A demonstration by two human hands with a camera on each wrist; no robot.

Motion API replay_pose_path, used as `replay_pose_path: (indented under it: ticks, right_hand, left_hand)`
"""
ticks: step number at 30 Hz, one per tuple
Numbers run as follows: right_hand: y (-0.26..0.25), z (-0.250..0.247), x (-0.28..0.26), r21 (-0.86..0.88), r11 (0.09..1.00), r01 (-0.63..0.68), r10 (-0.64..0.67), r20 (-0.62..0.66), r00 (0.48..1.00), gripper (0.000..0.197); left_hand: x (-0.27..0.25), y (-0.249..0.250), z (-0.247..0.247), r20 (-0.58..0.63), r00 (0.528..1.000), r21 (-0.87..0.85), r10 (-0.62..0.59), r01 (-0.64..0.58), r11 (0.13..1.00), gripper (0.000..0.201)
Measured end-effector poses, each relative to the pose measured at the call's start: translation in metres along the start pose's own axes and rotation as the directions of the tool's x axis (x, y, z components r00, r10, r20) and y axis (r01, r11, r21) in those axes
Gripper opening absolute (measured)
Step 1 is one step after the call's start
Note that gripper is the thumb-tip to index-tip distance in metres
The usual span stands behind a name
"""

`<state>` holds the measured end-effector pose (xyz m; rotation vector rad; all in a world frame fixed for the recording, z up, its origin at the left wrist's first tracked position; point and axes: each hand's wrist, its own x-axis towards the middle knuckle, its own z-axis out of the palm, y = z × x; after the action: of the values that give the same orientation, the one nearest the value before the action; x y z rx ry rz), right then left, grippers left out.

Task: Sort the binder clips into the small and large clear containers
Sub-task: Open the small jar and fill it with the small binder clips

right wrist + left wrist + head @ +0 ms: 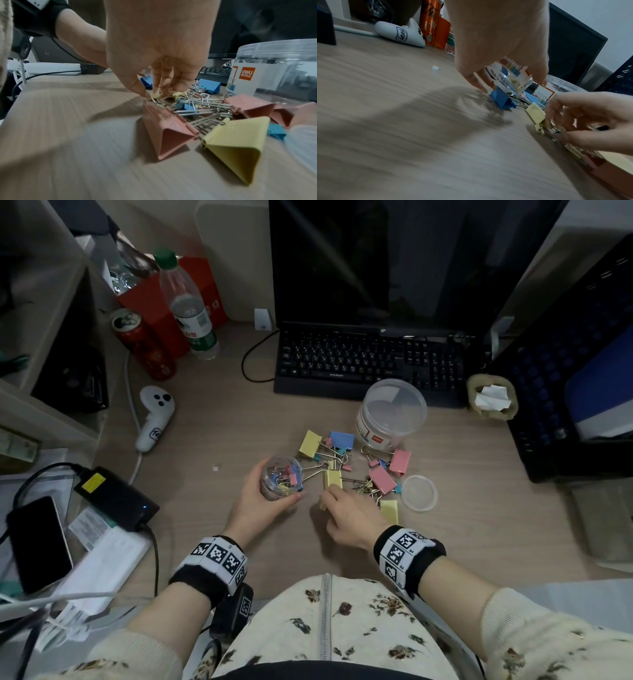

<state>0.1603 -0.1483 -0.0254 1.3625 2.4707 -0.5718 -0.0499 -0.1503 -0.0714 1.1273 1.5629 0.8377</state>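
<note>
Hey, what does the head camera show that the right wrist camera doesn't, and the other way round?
Only the head view shows the left hand gripping the small clear container, already holding small clips, plus the loose clear lid, the keyboard and the water bottle.

Only the right wrist view shows the fingers pinching a small yellow clip, and the orange deli label.

Both show the right hand, the pile of binder clips and the large clear container, lid on.
</note>
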Motion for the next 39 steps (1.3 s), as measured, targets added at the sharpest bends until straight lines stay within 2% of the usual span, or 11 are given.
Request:
replay_pose_path:
  ticks: [4,9,13,18,21,25,28,33,37,39]
  right_hand:
    - [0.005,0.004,-0.002,0.014,1.000,0.005,-0.004,-0.011,1.000,0.052]
    - [-0.004,0.004,-0.001,-0.036,0.999,0.036,-0.036,-0.005,0.999,0.055]
    - [-0.007,0.005,0.000,-0.090,0.994,0.064,-0.064,0.002,0.998,0.048]
    - [-0.001,0.003,0.002,-0.077,0.996,0.051,-0.050,0.018,0.999,0.044]
    - [0.001,0.002,0.002,-0.064,0.998,0.027,-0.026,0.009,1.000,0.041]
    - [0.005,-0.001,0.002,-0.030,1.000,-0.002,0.002,0.004,1.000,0.038]
    - [0.009,-0.001,0.002,0.067,0.998,-0.020,0.022,-0.023,0.999,0.029]
    - [0.022,-0.010,0.004,0.323,0.940,-0.109,0.146,-0.095,0.985,0.016]
    - [0.036,-0.030,0.007,0.480,0.875,-0.061,0.185,-0.215,0.959,0.008]
    - [0.037,-0.046,0.007,0.533,0.845,-0.032,0.206,-0.269,0.941,0.010]
  left_hand:
    - [-0.002,0.002,0.002,-0.007,1.000,0.004,0.003,-0.003,1.000,0.108]
    - [-0.001,0.000,0.005,0.004,1.000,0.023,-0.016,0.016,1.000,0.114]
    - [-0.001,0.001,0.007,0.007,1.000,0.030,-0.014,0.014,0.999,0.116]
    - [-0.003,0.008,0.011,-0.007,1.000,0.064,0.009,-0.009,0.998,0.098]
    - [-0.004,0.011,0.012,0.002,0.999,0.091,0.034,-0.034,0.995,0.103]
    - [-0.006,0.015,0.017,0.023,0.997,0.092,0.069,-0.071,0.993,0.101]
    - [-0.008,0.019,0.020,0.025,0.996,0.099,0.083,-0.085,0.991,0.096]
    - [-0.008,0.022,0.020,0.021,0.995,0.117,0.100,-0.102,0.988,0.086]
    - [-0.004,0.025,0.021,0.017,0.994,0.155,0.107,-0.108,0.982,0.081]
    - [-0.002,0.026,0.022,0.039,0.993,0.182,0.113,-0.118,0.976,0.082]
